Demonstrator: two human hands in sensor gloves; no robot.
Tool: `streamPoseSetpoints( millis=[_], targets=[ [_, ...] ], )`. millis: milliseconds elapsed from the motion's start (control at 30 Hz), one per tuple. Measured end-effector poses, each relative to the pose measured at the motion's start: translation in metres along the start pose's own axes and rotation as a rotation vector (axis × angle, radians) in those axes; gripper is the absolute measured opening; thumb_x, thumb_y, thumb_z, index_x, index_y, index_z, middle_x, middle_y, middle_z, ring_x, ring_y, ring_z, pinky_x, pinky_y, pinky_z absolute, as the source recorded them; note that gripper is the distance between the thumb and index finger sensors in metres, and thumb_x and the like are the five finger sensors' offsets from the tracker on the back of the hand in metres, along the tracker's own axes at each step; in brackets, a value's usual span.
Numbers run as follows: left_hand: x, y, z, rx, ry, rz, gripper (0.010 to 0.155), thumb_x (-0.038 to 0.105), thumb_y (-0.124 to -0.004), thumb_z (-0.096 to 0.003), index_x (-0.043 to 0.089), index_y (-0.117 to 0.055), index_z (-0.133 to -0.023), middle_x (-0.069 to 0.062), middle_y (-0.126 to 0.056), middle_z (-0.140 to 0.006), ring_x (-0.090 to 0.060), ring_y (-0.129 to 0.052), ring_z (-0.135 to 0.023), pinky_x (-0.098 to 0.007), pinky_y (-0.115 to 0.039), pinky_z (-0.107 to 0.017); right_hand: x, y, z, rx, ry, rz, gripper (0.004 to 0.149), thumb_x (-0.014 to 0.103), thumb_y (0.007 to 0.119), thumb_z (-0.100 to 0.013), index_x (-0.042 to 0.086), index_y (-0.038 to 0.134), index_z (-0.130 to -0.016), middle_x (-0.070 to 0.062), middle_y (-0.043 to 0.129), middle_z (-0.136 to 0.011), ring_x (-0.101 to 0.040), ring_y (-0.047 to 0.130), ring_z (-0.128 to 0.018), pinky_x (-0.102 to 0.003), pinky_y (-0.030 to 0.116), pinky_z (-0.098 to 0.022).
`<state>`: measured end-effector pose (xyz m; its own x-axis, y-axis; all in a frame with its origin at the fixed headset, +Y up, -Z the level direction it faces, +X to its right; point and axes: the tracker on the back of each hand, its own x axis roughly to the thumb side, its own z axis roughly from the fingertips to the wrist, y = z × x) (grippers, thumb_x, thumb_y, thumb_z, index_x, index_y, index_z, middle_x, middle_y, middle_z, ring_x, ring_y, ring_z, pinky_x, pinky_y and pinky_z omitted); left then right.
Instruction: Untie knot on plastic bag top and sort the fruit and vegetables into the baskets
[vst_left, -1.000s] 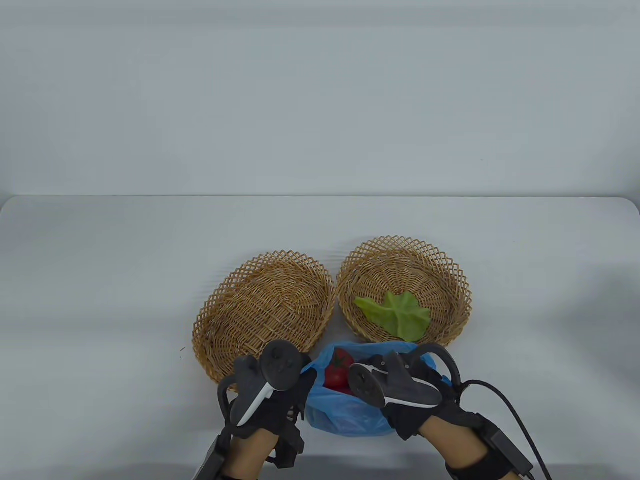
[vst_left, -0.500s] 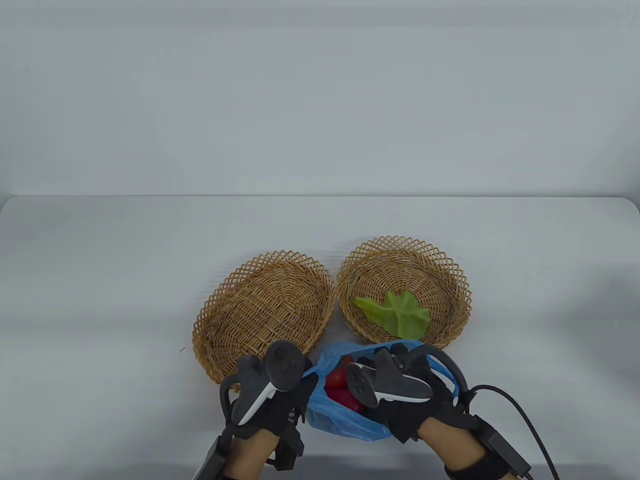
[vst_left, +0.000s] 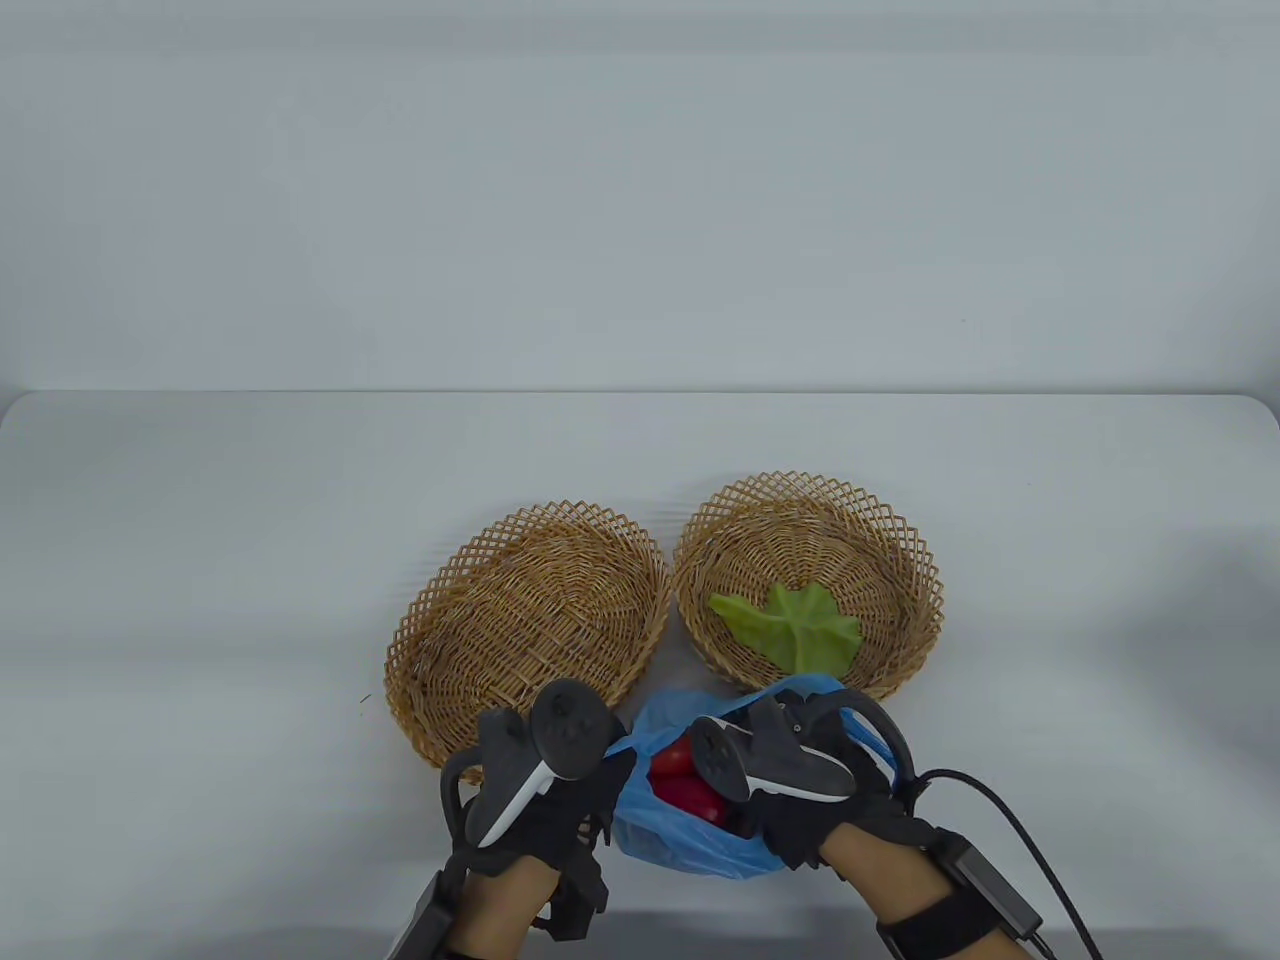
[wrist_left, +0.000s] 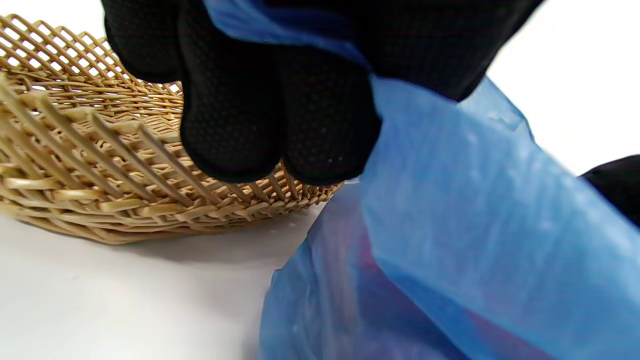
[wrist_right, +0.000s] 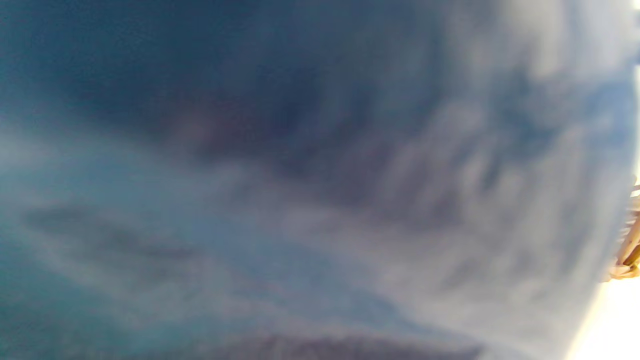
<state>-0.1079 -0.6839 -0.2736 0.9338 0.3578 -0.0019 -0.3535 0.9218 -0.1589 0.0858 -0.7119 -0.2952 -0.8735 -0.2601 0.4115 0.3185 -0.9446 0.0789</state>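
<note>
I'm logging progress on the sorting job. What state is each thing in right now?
Blue plastic bag: untied, mouth open.
Red produce: in the bag.
Left basket: holds nothing visible.
Right basket: holds a green leaf.
Left hand: pinches the bag's edge.
Right hand: at the bag's mouth, fingers hidden.

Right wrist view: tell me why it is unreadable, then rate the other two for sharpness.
Right wrist view: blurred blue plastic bag fills the frame; a basket sliver shows at right. Left wrist view: sharp on fingers and left basket. Table view: evenly lit, sharp, soft shadows.
</note>
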Motion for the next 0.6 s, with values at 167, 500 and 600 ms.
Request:
streamPoseSetpoints(
  millis=[167, 500, 600],
  targets=[
    [0.000, 0.000, 0.000, -0.009, 0.000, 0.003, 0.043, 0.045, -0.083, -0.0446, 0.025, -0.087, -0.082, 0.007, -0.104, -0.055, -0.024, -0.103, -0.061, -0.055, -0.067, -0.072, 0.000, 0.007, -0.006, 0.091, 0.003, -0.002, 0.082, 0.052, 0.088, -0.040, 0.029, 0.049, -0.109, -0.012, 0.075, -0.105, -0.035, 0.078, -0.093, -0.060, 0.063, -0.070],
    [0.000, -0.001, -0.001, -0.029, 0.001, 0.000, 0.043, 0.044, -0.083, -0.0444, 0.025, -0.087, -0.082, 0.006, -0.104, -0.055, -0.025, -0.103, -0.061, -0.055, -0.067, -0.071, 0.008, 0.012, -0.008, 0.121, -0.012, -0.014, 0.092, 0.054, 0.092, -0.035, 0.023, 0.047, -0.109, -0.015, 0.073, -0.106, -0.037, 0.080, -0.093, -0.059, 0.067, -0.068],
    [0.000, -0.001, -0.001, -0.029, 0.004, 0.000, 0.043, 0.044, -0.083, -0.0443, 0.025, -0.088, -0.082, 0.006, -0.104, -0.055, -0.025, -0.103, -0.060, -0.055, -0.067, -0.072, 0.012, 0.015, -0.009, 0.108, -0.010, 0.026, 0.096, 0.057, 0.092, -0.033, 0.022, 0.046, -0.109, -0.014, 0.073, -0.105, -0.036, 0.081, -0.091, -0.057, 0.068, -0.067]
  ],
)
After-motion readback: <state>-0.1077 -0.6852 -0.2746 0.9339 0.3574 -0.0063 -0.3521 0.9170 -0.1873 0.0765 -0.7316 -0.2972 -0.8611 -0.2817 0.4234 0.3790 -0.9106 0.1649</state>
